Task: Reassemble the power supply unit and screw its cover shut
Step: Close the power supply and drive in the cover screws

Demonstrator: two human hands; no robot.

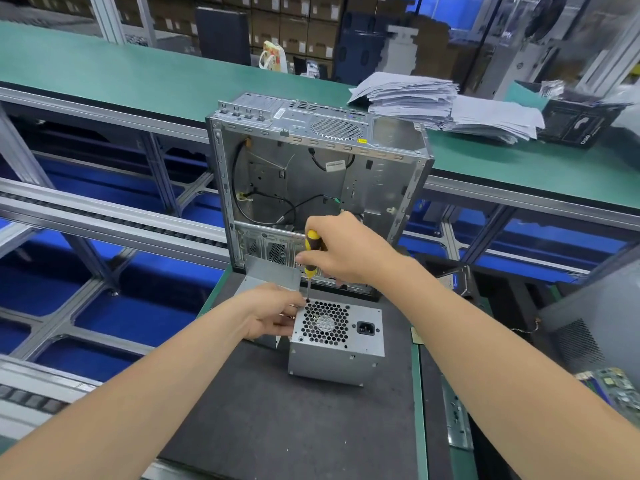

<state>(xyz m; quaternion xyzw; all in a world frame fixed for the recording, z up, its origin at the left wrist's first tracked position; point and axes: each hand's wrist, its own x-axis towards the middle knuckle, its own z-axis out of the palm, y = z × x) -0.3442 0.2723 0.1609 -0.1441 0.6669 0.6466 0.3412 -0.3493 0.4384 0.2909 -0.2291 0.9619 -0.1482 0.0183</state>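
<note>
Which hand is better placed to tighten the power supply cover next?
Right. The right hand grips the screwdriver, tip at a corner of the power supply unit beside the fan grille; the left hand holds its side.

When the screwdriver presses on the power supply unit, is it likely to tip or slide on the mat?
Probably not tip: the power supply unit is a squat metal box resting flat on the dark mat. It may slide, which is likely why the left hand holds its corner. It looks rigid, unlikely to flex.
</note>
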